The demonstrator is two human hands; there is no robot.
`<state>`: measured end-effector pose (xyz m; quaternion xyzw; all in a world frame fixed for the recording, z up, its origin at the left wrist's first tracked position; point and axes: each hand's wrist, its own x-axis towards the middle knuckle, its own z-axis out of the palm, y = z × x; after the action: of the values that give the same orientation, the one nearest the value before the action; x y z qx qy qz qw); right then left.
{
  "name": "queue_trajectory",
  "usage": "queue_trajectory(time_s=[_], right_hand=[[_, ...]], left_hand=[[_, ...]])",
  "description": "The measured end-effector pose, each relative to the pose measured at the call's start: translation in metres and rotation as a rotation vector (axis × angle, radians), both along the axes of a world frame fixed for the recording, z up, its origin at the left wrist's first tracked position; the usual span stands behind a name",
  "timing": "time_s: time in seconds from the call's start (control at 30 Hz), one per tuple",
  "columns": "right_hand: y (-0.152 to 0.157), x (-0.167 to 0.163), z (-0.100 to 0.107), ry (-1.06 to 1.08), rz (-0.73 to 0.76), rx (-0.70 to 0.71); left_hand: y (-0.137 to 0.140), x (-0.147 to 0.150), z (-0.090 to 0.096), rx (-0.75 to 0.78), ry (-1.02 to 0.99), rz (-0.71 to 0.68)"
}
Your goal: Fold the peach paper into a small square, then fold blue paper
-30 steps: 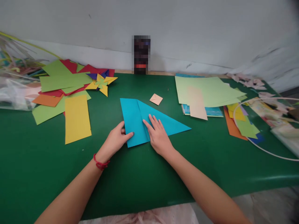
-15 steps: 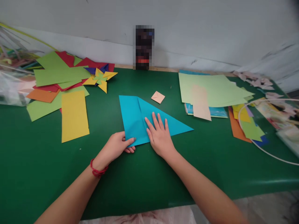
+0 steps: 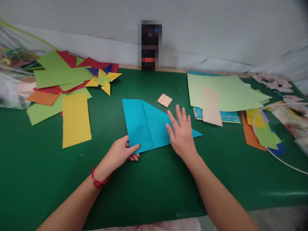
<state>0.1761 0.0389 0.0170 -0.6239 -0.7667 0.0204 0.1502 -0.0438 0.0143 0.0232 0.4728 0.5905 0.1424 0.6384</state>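
Observation:
A folded sheet of blue paper [image 3: 141, 125] lies on the green tabletop, square on the left and tapering to a point at the right. A straight edge of a fold runs down its middle. My left hand [image 3: 122, 149] grips its lower left corner, thumb on top and fingers underneath. Over the tapering right part, my right hand [image 3: 181, 134] has its fingers spread and holds nothing; I cannot tell whether it touches the paper. Beyond the sheet sits a small folded pink paper square [image 3: 165, 100].
Left are a yellow paper sheet [image 3: 76, 120], a pile of green paper [image 3: 60, 75] and a yellow paper star [image 3: 103, 80]. Pale green sheets [image 3: 226, 91], a pink strip [image 3: 211, 106] and a white cable [image 3: 269, 154] lie right. A blurred dark object [image 3: 150, 45] stands by the wall.
My right hand has moved right across the blue paper, from beside the middle fold toward the pointed end. My left hand keeps its grip on the corner.

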Motion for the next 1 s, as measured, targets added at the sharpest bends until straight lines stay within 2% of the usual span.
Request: queue_trajectory(time_s=[0.13, 0.27, 0.37, 0.47, 0.6, 1.0], right_hand=[[0.016, 0.023, -0.013, -0.058, -0.004, -0.064], [0.023, 0.028, -0.026, -0.104, 0.050, -0.159], [0.019, 0.018, -0.020, -0.100, 0.040, -0.086], [0.013, 0.002, -0.012, -0.107, 0.099, -0.023], [0.008, -0.013, -0.013, -0.118, 0.179, -0.080], [-0.009, -0.033, -0.015, -0.086, 0.117, -0.107]], left_hand=[[0.000, -0.001, 0.001, -0.007, 0.006, -0.009], [0.000, -0.003, 0.001, -0.014, -0.005, -0.021], [-0.001, -0.004, 0.001, -0.006, -0.012, -0.023], [-0.001, -0.003, 0.000, 0.004, -0.021, -0.020], [-0.001, -0.002, 0.001, 0.009, -0.030, -0.013], [-0.001, -0.001, 0.003, -0.002, -0.043, 0.021]])
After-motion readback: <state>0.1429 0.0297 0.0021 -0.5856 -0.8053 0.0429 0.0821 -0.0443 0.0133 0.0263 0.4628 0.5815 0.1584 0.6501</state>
